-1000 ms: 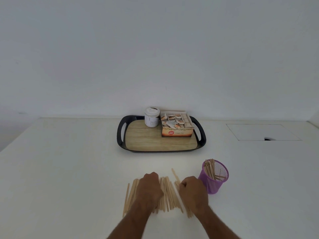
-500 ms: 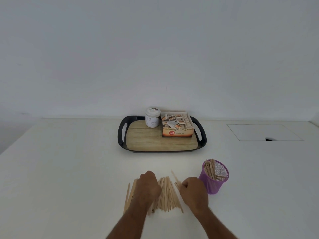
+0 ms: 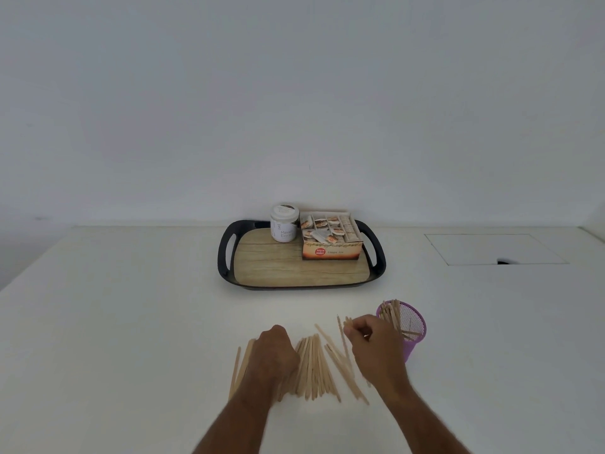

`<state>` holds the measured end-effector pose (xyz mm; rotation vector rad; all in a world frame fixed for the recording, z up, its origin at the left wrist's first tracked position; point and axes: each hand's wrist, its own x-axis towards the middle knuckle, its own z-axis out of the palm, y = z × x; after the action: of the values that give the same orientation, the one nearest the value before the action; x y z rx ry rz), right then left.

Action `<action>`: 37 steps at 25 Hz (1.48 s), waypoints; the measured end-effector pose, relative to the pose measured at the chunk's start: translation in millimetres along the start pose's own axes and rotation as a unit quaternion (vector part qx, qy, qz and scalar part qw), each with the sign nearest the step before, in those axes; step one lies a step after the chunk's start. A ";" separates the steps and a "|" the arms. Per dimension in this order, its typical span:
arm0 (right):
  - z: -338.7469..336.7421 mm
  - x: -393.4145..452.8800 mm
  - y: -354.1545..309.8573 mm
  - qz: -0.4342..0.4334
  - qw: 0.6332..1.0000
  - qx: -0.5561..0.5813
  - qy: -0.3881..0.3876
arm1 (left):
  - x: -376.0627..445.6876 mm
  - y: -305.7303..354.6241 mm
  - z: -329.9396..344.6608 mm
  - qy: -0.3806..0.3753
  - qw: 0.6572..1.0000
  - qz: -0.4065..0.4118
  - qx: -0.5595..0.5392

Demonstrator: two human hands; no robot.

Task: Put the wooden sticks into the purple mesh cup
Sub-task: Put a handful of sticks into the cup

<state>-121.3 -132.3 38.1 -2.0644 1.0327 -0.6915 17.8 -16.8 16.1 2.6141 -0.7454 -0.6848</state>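
A pile of thin wooden sticks (image 3: 312, 368) lies fanned out on the white table near its front edge. My left hand (image 3: 275, 353) rests on the left part of the pile with curled fingers; whether it grips any sticks is hidden. My right hand (image 3: 373, 345) is raised just left of the purple mesh cup (image 3: 414, 326) and pinches a few sticks whose tips stick up past its fingers. The cup stands upright to the right of the pile and holds several sticks leaning inside it.
A black-rimmed tray (image 3: 226, 257) with a wood-look floor stands farther back, carrying a white jar (image 3: 284, 227) and an open tea-bag box (image 3: 330, 240). A square hatch (image 3: 491, 249) is set in the table at the back right. A white wall rises behind.
My right hand has lifted off the table with a few sticks and moved right and back toward the purple cup. My left hand has stayed on the pile.
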 end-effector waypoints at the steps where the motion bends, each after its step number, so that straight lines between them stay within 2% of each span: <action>1: -5.9 1.5 -2.4 -0.004 1.000 0.009 0.006 | -0.4 0.7 -0.1 0.000 1.000 0.003 0.003; 5: -26.6 8.6 -8.4 0.024 0.997 0.069 0.007 | -2.0 2.6 -2.7 -0.003 1.000 0.012 0.012; 8: -35.8 13.4 -8.1 0.029 0.998 0.058 0.012 | -2.4 3.8 -4.7 -0.004 1.000 0.010 0.007; 15: -66.7 23.1 -14.2 0.017 0.993 0.105 0.052 | -2.6 25.8 -26.2 0.059 0.994 0.074 -0.063; 18: -86.7 36.5 -8.8 -0.011 0.988 0.105 0.115 | -12.0 56.0 -35.3 0.092 0.967 0.146 -0.189; 22: -104.7 45.0 1.9 -0.043 0.985 0.063 0.153 | -22.2 99.6 -30.3 0.100 0.904 0.203 -0.363; 25: -105.1 44.1 10.4 -0.050 0.987 0.026 0.153 | -21.3 122.8 -15.6 0.104 0.869 0.208 -0.437; 27: -101.6 42.6 15.5 -0.041 0.989 0.014 0.144 | -21.4 132.5 -4.5 0.106 0.860 0.212 -0.452; 32: -92.1 40.9 26.3 0.012 0.996 0.013 0.091 | -20.0 134.1 19.9 0.082 0.893 0.214 -0.386; 37: -95.8 41.7 25.8 0.024 0.998 -0.042 0.051 | -20.5 123.0 19.0 0.083 0.912 0.217 -0.337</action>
<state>-179.0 -212.2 81.3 -2.0873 1.1827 -0.7459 -56.9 -107.9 61.2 1.7729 -0.8178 -0.4639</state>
